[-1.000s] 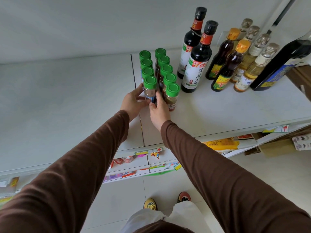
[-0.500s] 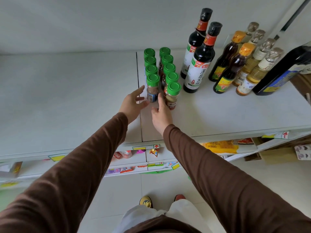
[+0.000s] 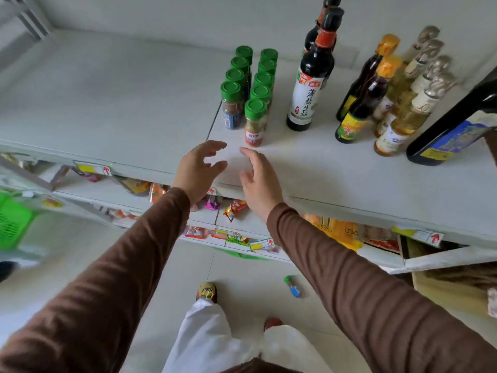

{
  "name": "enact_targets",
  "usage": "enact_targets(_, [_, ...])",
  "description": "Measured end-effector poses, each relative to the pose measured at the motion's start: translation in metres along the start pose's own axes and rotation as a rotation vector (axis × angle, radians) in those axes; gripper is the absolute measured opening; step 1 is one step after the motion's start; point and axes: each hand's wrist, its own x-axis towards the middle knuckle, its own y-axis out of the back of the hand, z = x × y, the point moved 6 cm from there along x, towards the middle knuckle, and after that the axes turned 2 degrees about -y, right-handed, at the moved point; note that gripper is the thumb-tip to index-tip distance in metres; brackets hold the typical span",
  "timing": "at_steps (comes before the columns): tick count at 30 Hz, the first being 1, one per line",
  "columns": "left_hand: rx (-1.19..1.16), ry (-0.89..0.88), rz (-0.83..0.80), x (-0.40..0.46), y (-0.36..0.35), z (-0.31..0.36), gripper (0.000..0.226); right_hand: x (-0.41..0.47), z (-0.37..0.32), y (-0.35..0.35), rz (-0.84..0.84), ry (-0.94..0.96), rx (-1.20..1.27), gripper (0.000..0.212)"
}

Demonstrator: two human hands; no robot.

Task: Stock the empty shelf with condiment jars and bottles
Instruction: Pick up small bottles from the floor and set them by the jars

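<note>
Hands point(image 3: 231, 173) now clear of jars point(image 3: 248, 87).

— What does the room look like?
— A plain pale wall point(image 3: 161, 14) stands behind the white shelf unit point(image 3: 94, 103). The floor point(image 3: 242, 278) is light tile with thin seams.
— Anything else?
— A green basket point(image 3: 12, 222) at far left, a cardboard box point(image 3: 443, 289) at right. Soft, even light.

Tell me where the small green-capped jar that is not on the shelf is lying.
In the head view, the stray jar lies on its side on the floor tiles, below the shelf, just right of the person's forward shoe and beside the right sleeve.
</note>
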Motion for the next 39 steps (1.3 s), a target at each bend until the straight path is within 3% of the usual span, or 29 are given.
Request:
enact_targets(8, [-0.057, 0.045, 0.085, -0.104, -0.056, 0.027, 0.033, -0.084, 0.035, 0.05, 0.063, 0.047, 0.056, 0.037])
enact_targets(16, [-0.09, 0.078, 0.052, -0.194, -0.118, -0.006, 0.029, -0.175, 0.116, 0.058, 0.119, -0.026, 0.027, 0.031])
enact_targets(29, [0.021, 0.299, -0.181, -0.289, -0.336, -0.167, 0.035, -0.27, 0.401, 0.022, -0.062, -0.371, -0.164, 0.035])
enact_targets(39, [0.126, 0.404, -0.355, -0.319, -0.509, -0.329, 0.038, -0.302, 0.649, -0.068, -0.226, -0.56, -0.299, 0.044])
